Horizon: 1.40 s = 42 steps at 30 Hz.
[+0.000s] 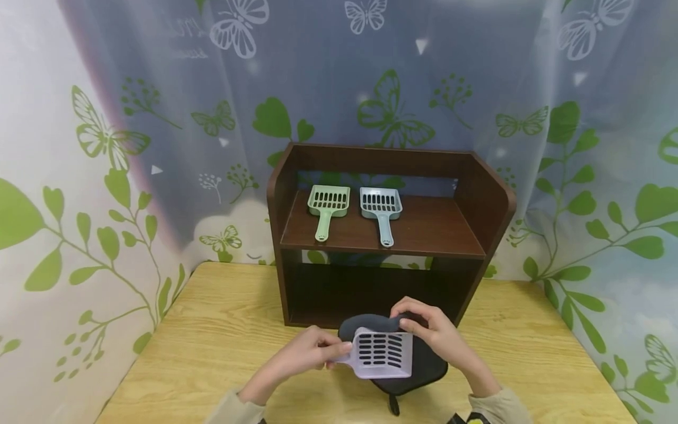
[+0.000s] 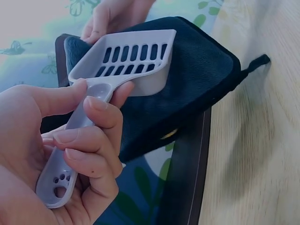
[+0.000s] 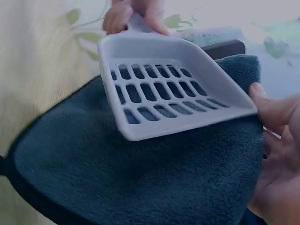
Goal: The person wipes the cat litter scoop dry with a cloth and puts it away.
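Observation:
By its handle, my left hand [image 1: 312,351] holds a pale purple litter scoop [image 1: 371,371] with a slotted pan, raised in front of the shelf. A dark blue-grey plush cloth [image 1: 430,366] with a black edge and a hanging loop lies behind and under the pan. My right hand [image 1: 436,334] pinches the cloth's upper edge beside the pan's far corner. In the left wrist view, the fingers curl round the scoop handle [image 2: 58,183], which has a paw-shaped cutout. The right wrist view shows the thumb on the cloth [image 3: 140,183], with the other fingers behind it.
A dark brown two-level wooden shelf [image 1: 381,250] stands behind my hands on the light wooden table [image 1: 212,330]. On its upper board lie a green litter scoop [image 1: 323,222] and a light blue one [image 1: 385,225]. A leaf-and-butterfly curtain [image 1: 328,70] hangs around the table.

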{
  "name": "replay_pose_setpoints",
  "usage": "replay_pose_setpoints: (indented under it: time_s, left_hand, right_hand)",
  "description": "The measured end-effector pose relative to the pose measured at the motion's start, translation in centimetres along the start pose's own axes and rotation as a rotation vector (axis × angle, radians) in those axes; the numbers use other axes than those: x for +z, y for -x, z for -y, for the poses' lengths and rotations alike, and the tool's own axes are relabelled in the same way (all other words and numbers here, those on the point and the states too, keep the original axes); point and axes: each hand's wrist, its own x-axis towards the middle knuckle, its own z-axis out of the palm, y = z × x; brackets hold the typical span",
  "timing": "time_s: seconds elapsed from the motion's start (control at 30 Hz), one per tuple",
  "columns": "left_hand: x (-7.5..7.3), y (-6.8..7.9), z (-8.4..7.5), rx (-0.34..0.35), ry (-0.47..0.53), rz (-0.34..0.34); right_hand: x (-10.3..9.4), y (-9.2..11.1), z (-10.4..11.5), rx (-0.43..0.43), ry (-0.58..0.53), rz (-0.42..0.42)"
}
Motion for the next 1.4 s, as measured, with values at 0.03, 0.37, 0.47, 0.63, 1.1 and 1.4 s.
replay_pose_setpoints:
  time_s: [0.03, 0.37, 0.47, 0.63, 1.1, 1.4]
  left_hand:
    - [0.0, 0.0, 0.0, -0.008, 0.026, -0.003]
    - [-0.1, 0.0, 0.5, -0.109, 0.257, -0.052]
    - [0.1, -0.3, 0.9, -0.139, 0.334, -0.08]
    - [0.4, -0.7, 1.3, -0.17, 0.414, -0.114]
    - [2.2, -1.2, 0.4, -0.138, 0.476, -0.193]
    - [3.4, -1.6, 0.4, -0.148, 0.549, -0.232]
  right_hand:
    - [-0.2, 0.2, -0.2, 0.033, -0.059, -0.018]
    - [0.4, 1.8, -0.7, 0.322, -0.379, -0.284]
    - [1.2, 1.8, -0.6, 0.371, -0.425, -0.38]
    - [2.4, 1.6, -0.5, 0.397, -0.448, -0.518]
    - [4.9, 1.0, -0.4, 0.407, -0.522, -0.818]
    - [6.7, 0.4, -0.5, 0.352, -0.52, -0.938]
